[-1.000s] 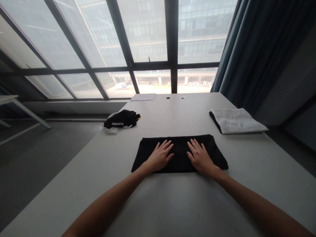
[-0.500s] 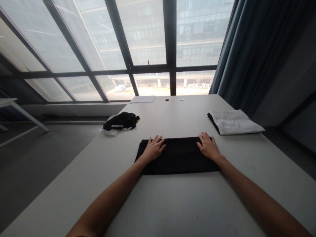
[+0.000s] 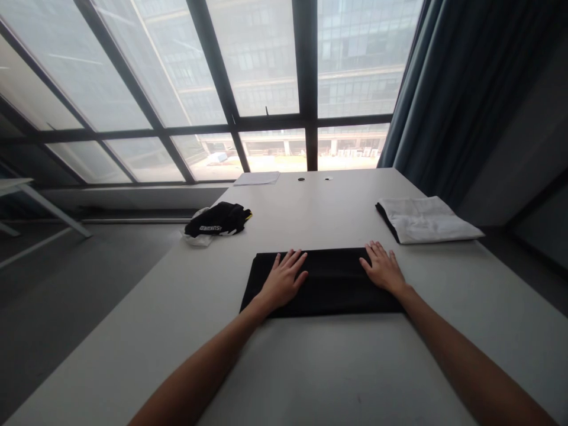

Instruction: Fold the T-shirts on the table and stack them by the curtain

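Observation:
In the head view a black folded cloth (image 3: 335, 284) lies flat on the white table (image 3: 310, 367), its long side running left to right. My left hand (image 3: 284, 278) rests palm down on its left part, fingers spread. On the cloth's right end lies my right hand (image 3: 384, 267), also flat with the fingers apart. Neither hand grips anything. The palms and wrists cover parts of the cloth, including some of its right edge.
A folded white cloth with a black edge (image 3: 430, 220) lies at the right. On the left sits a crumpled black garment (image 3: 222, 219) with white lettering. White papers (image 3: 256, 178) lie at the far edge, near two cable holes. A blue curtain (image 3: 426, 100) hangs beside the windows.
Both hands have slid a little to the right over the black cloth. The cloth's right end reaches slightly farther right. Fingers stay spread.

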{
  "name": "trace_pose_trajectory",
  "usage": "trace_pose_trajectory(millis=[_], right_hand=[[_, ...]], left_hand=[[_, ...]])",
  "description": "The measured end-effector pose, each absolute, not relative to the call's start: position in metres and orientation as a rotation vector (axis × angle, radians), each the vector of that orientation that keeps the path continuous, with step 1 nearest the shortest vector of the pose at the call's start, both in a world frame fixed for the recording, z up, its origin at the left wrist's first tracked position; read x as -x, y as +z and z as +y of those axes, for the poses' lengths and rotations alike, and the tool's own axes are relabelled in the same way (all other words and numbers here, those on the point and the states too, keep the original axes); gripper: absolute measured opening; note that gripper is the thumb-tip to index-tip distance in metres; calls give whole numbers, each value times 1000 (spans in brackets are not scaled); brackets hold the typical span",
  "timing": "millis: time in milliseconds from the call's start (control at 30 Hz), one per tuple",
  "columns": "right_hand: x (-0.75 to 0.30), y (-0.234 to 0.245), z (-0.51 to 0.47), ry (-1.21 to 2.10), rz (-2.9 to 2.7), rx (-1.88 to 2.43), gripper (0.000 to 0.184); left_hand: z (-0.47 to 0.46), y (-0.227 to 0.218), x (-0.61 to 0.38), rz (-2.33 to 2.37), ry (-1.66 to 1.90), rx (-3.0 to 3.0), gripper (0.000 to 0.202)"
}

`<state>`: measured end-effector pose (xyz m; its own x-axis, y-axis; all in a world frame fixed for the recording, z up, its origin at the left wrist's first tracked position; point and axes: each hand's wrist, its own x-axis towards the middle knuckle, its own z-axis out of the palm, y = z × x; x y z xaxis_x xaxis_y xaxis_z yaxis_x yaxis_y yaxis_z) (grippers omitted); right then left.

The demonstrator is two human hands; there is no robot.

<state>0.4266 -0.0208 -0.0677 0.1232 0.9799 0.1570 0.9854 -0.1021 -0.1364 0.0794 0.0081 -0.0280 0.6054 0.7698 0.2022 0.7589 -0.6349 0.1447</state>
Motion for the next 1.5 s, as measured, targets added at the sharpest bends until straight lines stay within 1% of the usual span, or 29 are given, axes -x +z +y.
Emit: trace_pose_trajectory(millis=[100, 200, 300, 467, 600, 700, 767, 867, 967, 1100, 1167, 1200, 1267, 1333, 1400, 1500], right_hand=[[-428, -69, -20, -28, -1951, 2199, 64], [-429, -70, -20, -19, -1948, 2205, 64], [-431, -72, -19, -19, -1943, 2197, 64], [-427, -71, -20, 5, -1924, 2162, 63], [-429, -59, -22, -6, -1824, 2062, 60], [-442, -44, -28, -14, -1590, 2070, 57], [-454, -36, -35, 96, -1449, 2148, 56], [-468, -29, -52, 408, -1346, 2246, 57], [-473, -26, -68, 627, -1280, 2200, 55], [-472, -19, -73, 886, -1053, 2084, 53], [-473, -14, -70, 1035, -935, 2044, 47], [-474, -11, -68, 1099, -903, 2031, 41], [-476, -4, -65, 1224, -891, 1976, 26], [-476, 4, -65, 1343, -924, 1843, 18], [-470, 15, -66, 1429, -958, 1668, 21], [-444, 37, -66, 1395, -1011, 1567, 36]], left_hand=[[-4, -35, -85, 1285, 245, -2718, 63], [4, -36, -78, 1316, 253, -2679, 61], [26, -33, -56, 1493, 330, -2659, 58], [47, -34, -32, 1689, 165, -2586, 58], [32, -20, -66, 1655, 219, -2647, 60], [8, -9, -116, 1431, 290, -2701, 60], [-6, -10, -148, 1278, 318, -2720, 60], [-17, -23, -180, 1160, 267, -2743, 63], [-19, -37, -190, 1124, 152, -2764, 66], [-15, -42, -186, 1091, 143, -2775, 66], [-15, -41, -183, 1055, 162, -2764, 63], [-15, -41, -183, 1035, 177, -2751, 62], [-16, -40, -182, 1008, 233, -2706, 61], [-18, -36, -183, 998, 347, -2621, 60], [-20, -28, -186, 963, 545, -2468, 58], [-23, -8, -195, 859, 808, -1978, 53]])
